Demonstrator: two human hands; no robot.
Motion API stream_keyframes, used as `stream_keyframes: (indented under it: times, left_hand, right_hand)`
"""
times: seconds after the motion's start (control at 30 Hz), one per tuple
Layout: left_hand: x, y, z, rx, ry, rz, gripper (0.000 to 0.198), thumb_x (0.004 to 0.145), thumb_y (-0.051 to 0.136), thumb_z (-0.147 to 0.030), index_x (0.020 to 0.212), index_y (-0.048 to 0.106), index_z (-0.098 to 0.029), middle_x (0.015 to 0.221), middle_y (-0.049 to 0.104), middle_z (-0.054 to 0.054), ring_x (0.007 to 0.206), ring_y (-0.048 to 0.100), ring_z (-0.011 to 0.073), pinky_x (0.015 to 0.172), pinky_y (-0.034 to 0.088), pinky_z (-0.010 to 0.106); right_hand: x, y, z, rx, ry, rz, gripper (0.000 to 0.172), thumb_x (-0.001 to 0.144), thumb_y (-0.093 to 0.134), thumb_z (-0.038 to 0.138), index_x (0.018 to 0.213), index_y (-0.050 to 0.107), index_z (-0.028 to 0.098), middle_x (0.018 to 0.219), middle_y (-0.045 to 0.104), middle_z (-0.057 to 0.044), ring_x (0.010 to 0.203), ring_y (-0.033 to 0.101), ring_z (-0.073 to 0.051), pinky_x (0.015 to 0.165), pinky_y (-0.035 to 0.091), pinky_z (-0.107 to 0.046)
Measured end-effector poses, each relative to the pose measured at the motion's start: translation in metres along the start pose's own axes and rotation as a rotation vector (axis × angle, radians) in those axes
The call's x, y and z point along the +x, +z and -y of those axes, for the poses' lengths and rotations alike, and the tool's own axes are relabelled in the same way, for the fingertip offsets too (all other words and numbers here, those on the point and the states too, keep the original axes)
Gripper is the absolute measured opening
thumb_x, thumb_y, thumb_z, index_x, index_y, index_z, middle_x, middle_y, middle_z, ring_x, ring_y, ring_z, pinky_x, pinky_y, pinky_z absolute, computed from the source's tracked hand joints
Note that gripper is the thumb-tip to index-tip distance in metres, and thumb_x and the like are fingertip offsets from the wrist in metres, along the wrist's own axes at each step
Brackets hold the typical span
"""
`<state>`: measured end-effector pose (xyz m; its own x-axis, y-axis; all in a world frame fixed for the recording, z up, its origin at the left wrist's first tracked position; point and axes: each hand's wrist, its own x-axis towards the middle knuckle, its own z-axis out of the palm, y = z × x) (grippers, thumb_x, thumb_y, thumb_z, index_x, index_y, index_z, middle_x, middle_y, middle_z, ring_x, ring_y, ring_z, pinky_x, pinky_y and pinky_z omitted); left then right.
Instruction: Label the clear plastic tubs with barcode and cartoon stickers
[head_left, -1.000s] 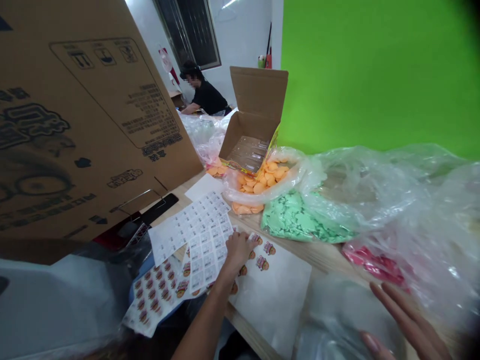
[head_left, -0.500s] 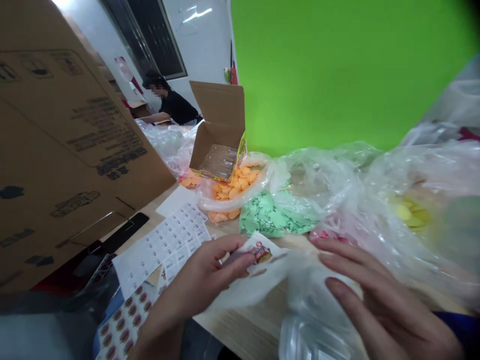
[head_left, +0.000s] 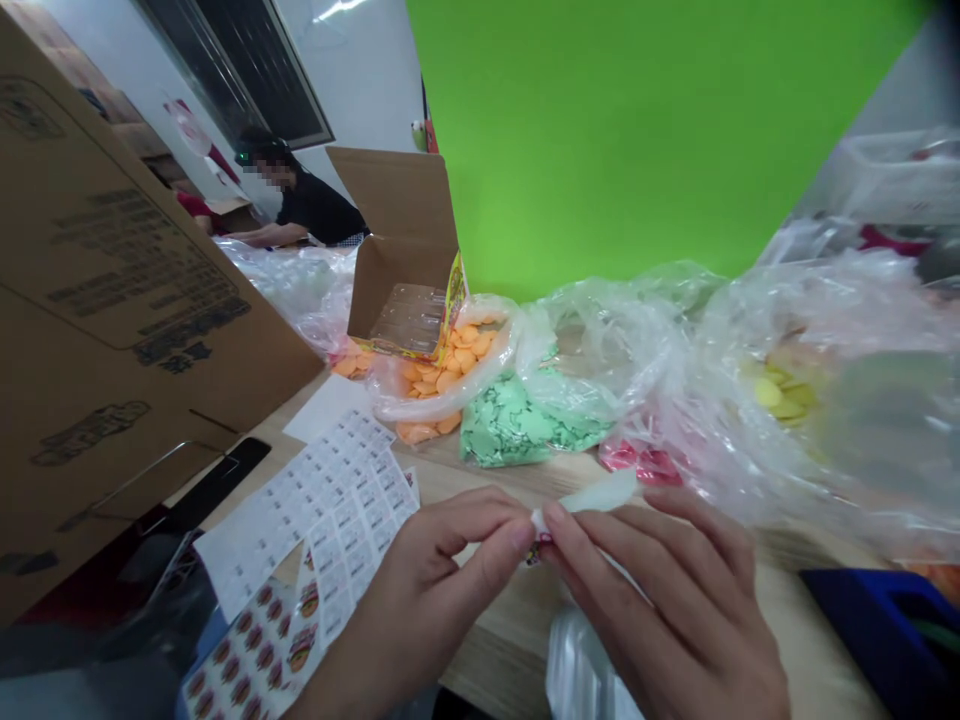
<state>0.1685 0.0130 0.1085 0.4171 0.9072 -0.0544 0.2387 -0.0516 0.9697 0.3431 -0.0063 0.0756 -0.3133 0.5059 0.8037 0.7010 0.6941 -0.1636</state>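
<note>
— Two sets of fingers are seen: how far open?
— Closed on a light, flimsy printed sticker, pinched between the left hand and right hand above the counter, lower centre; its edges are best gripped.

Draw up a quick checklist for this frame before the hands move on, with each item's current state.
1. Both hands on the small sticker: ok. The left hand and right hand pinch the small sticker between their fingertips.
2. Sticker print readable: cannot tell. Fingers cover most of it.
3. Barcode label sheet beside the left hand: ok. It lies within reach, not held.
4. Burger sticker sheet on the wooden table: not ok. It appears to lie over something blue, off the wood.
5. Clear plastic bag below the right hand: cannot tell if they touch. The hand hides that area.
</note>
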Motion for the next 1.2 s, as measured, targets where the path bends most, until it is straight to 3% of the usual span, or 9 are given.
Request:
stream_keyframes:
  times: [0.13,0.23,0.73,1.07,1.2]
  left_hand:
    - [0.001,0.000,0.005,-0.077,-0.094,-0.004,0.027,0.090,0.047,-0.031,0.068,0.058,-0.018,0.067,0.053,-0.003,0.067,0.048,0.0117,0.064,0.039,0.022]
    - [0.004,-0.001,0.009,-0.111,-0.125,-0.011,0.024,0.088,0.049,-0.033,0.072,0.059,-0.018,0.069,0.054,-0.003,0.069,0.048,0.0118,0.066,0.039,0.022]
    - [0.012,-0.003,0.016,-0.233,-0.166,0.058,0.018,0.086,0.052,-0.028,0.072,0.053,-0.018,0.062,0.048,-0.005,0.059,0.044,0.0080,0.055,0.038,0.017]
    - [0.013,-0.009,0.024,-0.175,-0.174,0.100,0.024,0.088,0.050,-0.034,0.071,0.056,-0.017,0.071,0.052,-0.002,0.069,0.046,0.0112,0.065,0.038,0.022]
    - [0.018,-0.014,0.030,-0.061,-0.170,0.048,0.025,0.088,0.048,-0.036,0.071,0.053,-0.019,0.071,0.052,-0.002,0.068,0.047,0.0126,0.064,0.039,0.024]
  right_hand:
    - [-0.004,0.004,0.007,-0.086,0.057,-0.048,0.027,0.094,0.039,0.015,0.105,0.064,0.018,0.097,0.071,-0.001,0.090,0.063,-0.014,0.101,0.031,-0.038]
    - [-0.007,0.011,0.009,-0.084,0.037,-0.063,0.026,0.094,0.040,0.015,0.102,0.065,0.018,0.101,0.070,-0.001,0.093,0.064,-0.013,0.104,0.030,-0.037]
    - [-0.013,0.015,0.002,-0.076,-0.078,0.006,0.029,0.092,0.038,0.012,0.098,0.066,0.016,0.103,0.070,-0.003,0.098,0.063,-0.016,0.105,0.036,-0.037]
    - [-0.010,0.020,-0.001,0.100,-0.018,-0.002,0.026,0.091,0.040,0.008,0.096,0.065,0.013,0.098,0.069,-0.006,0.099,0.060,-0.014,0.102,0.038,-0.037]
    - [-0.007,0.010,0.002,0.138,0.008,-0.033,0.020,0.087,0.050,0.008,0.084,0.067,0.018,0.087,0.069,-0.001,0.090,0.061,-0.012,0.100,0.039,-0.032]
